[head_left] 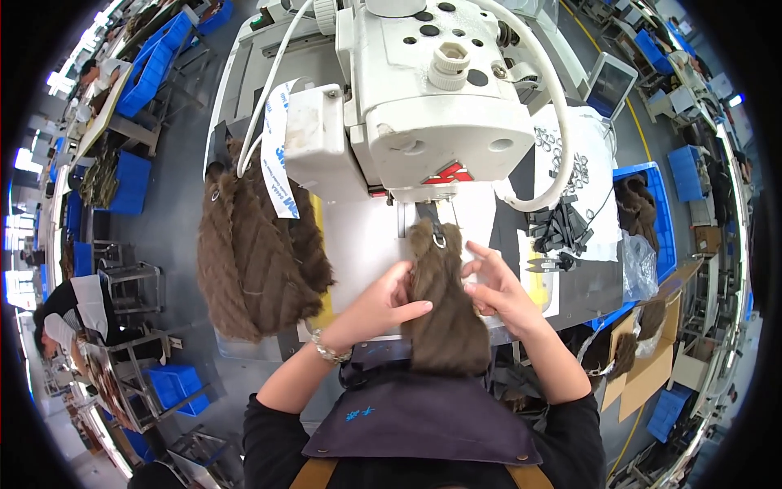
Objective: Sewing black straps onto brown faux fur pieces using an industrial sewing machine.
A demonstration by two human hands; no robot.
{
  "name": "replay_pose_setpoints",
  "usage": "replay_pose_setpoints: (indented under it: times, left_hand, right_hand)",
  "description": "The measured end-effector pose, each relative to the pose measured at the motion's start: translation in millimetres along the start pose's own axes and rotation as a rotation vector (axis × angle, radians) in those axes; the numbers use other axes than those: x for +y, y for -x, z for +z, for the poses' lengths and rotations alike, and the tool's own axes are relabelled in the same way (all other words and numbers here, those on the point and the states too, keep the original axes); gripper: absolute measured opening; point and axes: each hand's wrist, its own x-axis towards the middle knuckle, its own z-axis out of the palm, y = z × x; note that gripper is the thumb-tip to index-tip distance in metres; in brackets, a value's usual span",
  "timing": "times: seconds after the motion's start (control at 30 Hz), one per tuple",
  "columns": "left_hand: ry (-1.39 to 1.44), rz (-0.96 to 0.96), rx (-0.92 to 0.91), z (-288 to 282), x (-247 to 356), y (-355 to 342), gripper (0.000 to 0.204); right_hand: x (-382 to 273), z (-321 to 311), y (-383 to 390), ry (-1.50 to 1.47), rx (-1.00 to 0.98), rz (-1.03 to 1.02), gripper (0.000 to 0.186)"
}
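A brown fur piece (pixel 448 318) with a dark strap and metal ring (pixel 440 240) lies under the head of a white machine (pixel 448 130). My left hand (pixel 379 297) is at the fur's left edge, thumb stretched toward it and fingers slightly curled, partly hidden. At the right edge, my right hand (pixel 501 293) has its fingers loosely bent and apart, near or touching the fur. The fur's top end rests on a white work plate (pixel 366 228).
More fur pieces (pixel 244 269) hang at left. Right of the machine are black tabs (pixel 558 228), metal rings (pixel 562 147), snips (pixel 550 265), a blue bin (pixel 664 216) and a cardboard box (pixel 652 367). A co-worker (pixel 61 330) sits at far left.
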Motion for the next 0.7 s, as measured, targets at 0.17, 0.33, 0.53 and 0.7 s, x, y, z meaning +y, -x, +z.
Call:
replay_pose_setpoints:
  times: [0.17, 0.33, 0.53, 0.7]
  left_hand:
    - [0.217, 0.455, 0.262, 15.6, -1.3, -30.2, 0.061]
    - [0.054, 0.528, 0.298, 31.1, 3.2, -16.6, 0.061]
    - [0.164, 0.521, 0.225, 43.8, 22.7, 8.7, 0.064]
    - [0.14, 0.513, 0.171, 48.6, 29.0, 19.9, 0.068]
  right_hand:
    - [10.0, 9.9, -2.0, 0.097, -0.127, -0.13, 0.053]
    - [-5.8, 26.8, -6.6, 0.348, 0.186, -0.384, 0.017]
    - [-19.3, 50.0, 2.8, 0.138, 0.165, -0.512, 0.011]
    - [-29.5, 64.1, 9.2, 0.036, 0.152, -0.473, 0.007]
